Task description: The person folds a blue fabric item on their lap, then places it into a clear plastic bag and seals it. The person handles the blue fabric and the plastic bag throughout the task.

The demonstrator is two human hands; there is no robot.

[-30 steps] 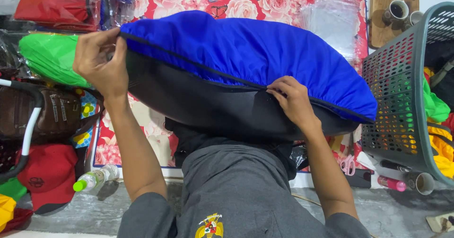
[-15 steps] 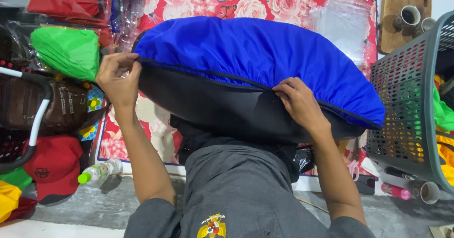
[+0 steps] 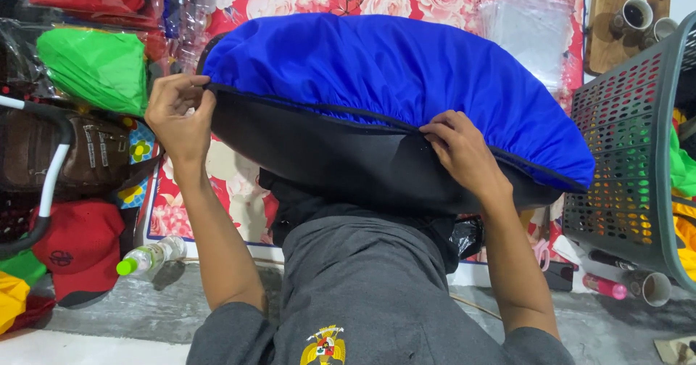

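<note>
A wide oval black shape (image 3: 341, 166) fills the middle of the view, with a bright blue fabric cover (image 3: 391, 75) stretched over its top. My left hand (image 3: 177, 115) pinches the cover's black-piped hem at the left end. My right hand (image 3: 460, 151) grips the same hem along the front edge, right of centre. The thing is held up in front of my grey shirt, above a red mat with a rose pattern (image 3: 239, 191).
A grey perforated basket (image 3: 623, 155) with bright cloth stands at the right. Left lie a green folded cloth (image 3: 94, 68), a brown bag (image 3: 80, 155), a red cap (image 3: 76, 245) and a small bottle (image 3: 148, 256). Clear plastic bags (image 3: 533, 24) and cups (image 3: 638, 13) lie behind.
My left hand has shifted rightwards along the hem and the blue cover has been pulled further over the black shape's left end. The view has drifted so the green cloth shows more.
</note>
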